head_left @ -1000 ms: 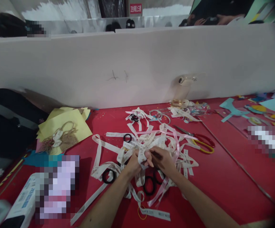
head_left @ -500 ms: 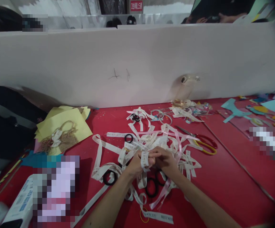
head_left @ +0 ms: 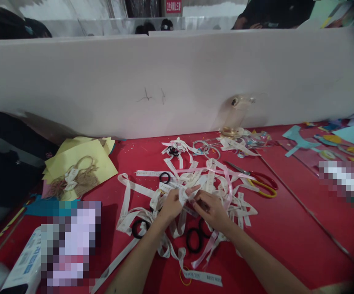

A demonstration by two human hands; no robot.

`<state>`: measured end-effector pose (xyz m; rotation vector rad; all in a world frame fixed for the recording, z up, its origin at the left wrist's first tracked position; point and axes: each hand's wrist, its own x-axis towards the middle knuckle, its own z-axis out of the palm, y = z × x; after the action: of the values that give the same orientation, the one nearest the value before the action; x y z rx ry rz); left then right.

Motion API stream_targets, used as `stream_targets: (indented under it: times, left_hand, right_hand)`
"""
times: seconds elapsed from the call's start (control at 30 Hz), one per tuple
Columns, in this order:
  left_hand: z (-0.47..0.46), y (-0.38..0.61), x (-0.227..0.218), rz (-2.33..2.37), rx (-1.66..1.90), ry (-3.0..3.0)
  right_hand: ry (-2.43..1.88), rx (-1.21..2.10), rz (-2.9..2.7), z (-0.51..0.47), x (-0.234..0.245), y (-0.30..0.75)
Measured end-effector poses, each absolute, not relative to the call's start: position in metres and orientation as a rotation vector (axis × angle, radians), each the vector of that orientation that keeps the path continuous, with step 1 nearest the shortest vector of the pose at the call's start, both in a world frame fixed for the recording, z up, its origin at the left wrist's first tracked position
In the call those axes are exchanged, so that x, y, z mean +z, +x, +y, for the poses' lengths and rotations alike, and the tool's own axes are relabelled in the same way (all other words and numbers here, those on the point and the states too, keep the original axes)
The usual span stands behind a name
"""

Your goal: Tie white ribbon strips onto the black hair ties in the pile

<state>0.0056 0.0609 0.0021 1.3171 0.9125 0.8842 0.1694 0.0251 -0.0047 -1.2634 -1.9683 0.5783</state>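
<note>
A white printed ribbon (head_left: pixel 183 197) is looped around fingers of my left hand (head_left: pixel 172 204), which is closed on it. My right hand (head_left: pixel 210 207) meets it from the right, its fingertips pinched at the ribbon by the left fingers. Under and around both hands lies a tangled heap of the same white ribbon (head_left: pixel 131 218) with lettering. A pink ribbon (head_left: pixel 228 183) runs through the heap. Black hair ties (head_left: pixel 194 240) lie just below my hands, and another black ring (head_left: pixel 165 178) sits above them. A yellow elastic band (head_left: pixel 185 276) lies near the front by a ribbon end.
Scissors (head_left: pixel 264 183) with red and yellow handles lie right of the heap. Yellow paper sheets (head_left: pixel 103 161) hold tan cord at left. A white box (head_left: pixel 24 261) stands front left. A pale partition (head_left: pixel 103 85) closes the back, with a clear container (head_left: pixel 235 118) before it.
My hands have drawn slightly apart, and my right fingers now pinch at the ribbon loop. The ribbon on my left fingers has turned. The ribbon end at the front has twisted over.
</note>
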Motion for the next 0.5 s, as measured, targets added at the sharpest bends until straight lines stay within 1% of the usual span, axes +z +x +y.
stream_targets:
  times: [0.1, 0.2, 0.5]
  left_hand:
    - [0.059, 0.01, 0.003, 0.928, 0.925, 1.386]
    - [0.056, 0.015, 0.003, 0.892, 0.958, 1.367]
    - [0.057, 0.017, -0.011, 0.894, 1.061, 0.937]
  right_hand:
    - [-1.243, 0.61, -1.989, 0.025, -0.005, 0.17]
    - [-1.186, 0.712, -1.984, 0.025, -0.004, 0.17]
    - [-1.062, 0.909, -2.028, 0.024, 0.001, 0.166]
